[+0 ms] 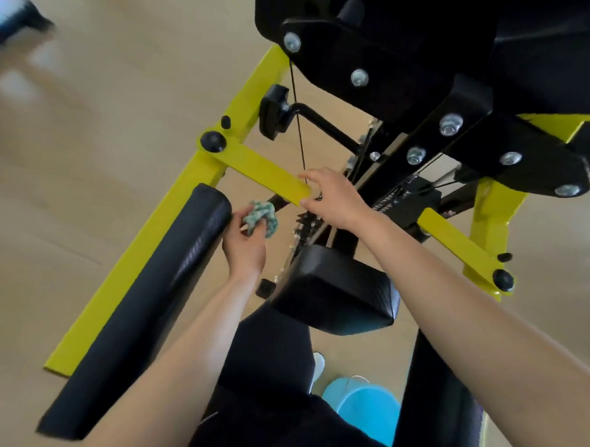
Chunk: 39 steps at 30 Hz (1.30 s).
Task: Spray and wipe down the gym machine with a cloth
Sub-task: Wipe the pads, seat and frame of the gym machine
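Two bare hands reach down into a yellow-and-black gym machine [172, 207] seen from above. The left hand [246, 246] has its fingers clenched around a bunched green-and-white cloth [261, 217], which sits just right of the rounded end of a long black roller pad [149, 295] and just below a flat yellow crossbar [261, 172]. The right hand [333, 198] is at the near end of that crossbar, thumb under and fingers over its tip, seemingly pinching it, though blur makes the contact hard to confirm. A thin black cable [298, 129] runs down to the bar beside the fingertips. A square black seat pad [336, 288] lies near and between the forearms. A light blue bucket [370, 408] stands on the wooden floor [99, 113] at the near edge.
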Available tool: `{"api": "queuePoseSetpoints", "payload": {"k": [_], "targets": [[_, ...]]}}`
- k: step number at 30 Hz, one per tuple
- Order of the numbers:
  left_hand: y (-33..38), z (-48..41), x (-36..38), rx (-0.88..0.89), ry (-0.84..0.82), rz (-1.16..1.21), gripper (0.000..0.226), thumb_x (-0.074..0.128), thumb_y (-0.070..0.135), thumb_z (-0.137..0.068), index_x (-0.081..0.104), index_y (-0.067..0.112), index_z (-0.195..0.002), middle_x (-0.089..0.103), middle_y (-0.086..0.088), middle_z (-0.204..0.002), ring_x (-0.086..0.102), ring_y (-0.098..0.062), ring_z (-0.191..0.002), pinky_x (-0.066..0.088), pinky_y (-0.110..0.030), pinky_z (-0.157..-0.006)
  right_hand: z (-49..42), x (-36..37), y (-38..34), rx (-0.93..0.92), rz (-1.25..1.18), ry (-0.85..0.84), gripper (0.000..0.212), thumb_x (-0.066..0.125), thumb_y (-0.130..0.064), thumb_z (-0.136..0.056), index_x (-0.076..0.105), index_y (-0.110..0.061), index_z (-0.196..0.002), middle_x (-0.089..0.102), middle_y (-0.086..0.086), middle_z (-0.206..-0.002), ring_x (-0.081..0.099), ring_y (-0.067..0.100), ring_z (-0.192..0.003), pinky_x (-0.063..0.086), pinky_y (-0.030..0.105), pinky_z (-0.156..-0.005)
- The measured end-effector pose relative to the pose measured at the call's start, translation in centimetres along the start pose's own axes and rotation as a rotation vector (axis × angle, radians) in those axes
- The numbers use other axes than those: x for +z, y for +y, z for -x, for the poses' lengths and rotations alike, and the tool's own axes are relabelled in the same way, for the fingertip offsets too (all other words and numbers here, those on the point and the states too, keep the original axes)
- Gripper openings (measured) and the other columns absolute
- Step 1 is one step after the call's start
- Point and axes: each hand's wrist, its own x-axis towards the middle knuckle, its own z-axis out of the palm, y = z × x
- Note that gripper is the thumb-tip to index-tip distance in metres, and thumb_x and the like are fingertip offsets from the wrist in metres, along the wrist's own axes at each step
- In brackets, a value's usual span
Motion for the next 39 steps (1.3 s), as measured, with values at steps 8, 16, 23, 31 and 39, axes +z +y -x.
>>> {"api": "queuePoseSetpoints", "payload": {"k": [8,16,23,31,39], "targets": [[-2.5,-4.1,2.5,0.052,-0.098,-0.167,0.036,0.069,0.012,-0.092,0.068,0.019,-0.127,0.068,0.003,-0.120,0.064,-0.018,-0.112,0.050,-0.029,-0.095,-1.7,1.4,-0.6,-0.037,-0.151,-0.027,0.066,0.076,-0.024,-0.092,0.048,-0.030,-0.152,0.058,0.004,-0.145,0.053,0.017,-0.133,0.040,0.028,-0.112],[-4.0,-5.8,2.6,0.042,-0.033,-0.357,0.040,0.070,0.014,-0.092,0.069,0.012,-0.132,0.068,-0.010,-0.126,0.064,-0.028,-0.113,0.043,-0.028,-0.086,-1.6,1.2,-0.4,-0.024,-0.182,-0.022,0.065,0.072,-0.021,-0.095,0.045,-0.031,-0.153,0.057,0.003,-0.144,0.049,0.010,-0.127,0.033,0.016,-0.101],[-3.4,-4.4,3.1,0.207,-0.161,-0.278,0.062,0.083,0.039,-0.079,0.066,0.015,-0.134,0.065,-0.004,-0.133,0.061,-0.018,-0.120,0.050,-0.034,-0.104,-1.8,1.5,-0.2,-0.016,-0.203,-0.003,0.064,0.073,-0.021,-0.094,0.047,-0.030,-0.152,0.058,0.003,-0.142,0.051,0.016,-0.131,0.038,0.022,-0.106],[-4.3,-6.2,3.7,0.207,-0.131,-0.360,0.060,0.078,0.039,-0.082,0.066,0.016,-0.136,0.067,-0.009,-0.132,0.062,-0.029,-0.117,0.049,-0.039,-0.100,-1.8,1.6,0.0,-0.014,-0.238,-0.015,0.064,0.073,-0.020,-0.095,0.047,-0.030,-0.152,0.056,0.005,-0.146,0.050,0.019,-0.136,0.041,0.035,-0.116],[-5.4,-8.3,3.3,0.233,-0.194,-0.492,0.050,0.071,0.016,-0.090,0.062,0.021,-0.139,0.065,-0.003,-0.133,0.051,-0.025,-0.114,0.029,-0.024,-0.089,-2.0,1.6,0.3,-0.009,-0.252,-0.030,0.065,0.073,-0.022,-0.095,0.046,-0.032,-0.153,0.052,0.003,-0.152,0.044,0.020,-0.142,0.037,0.038,-0.120]]}}
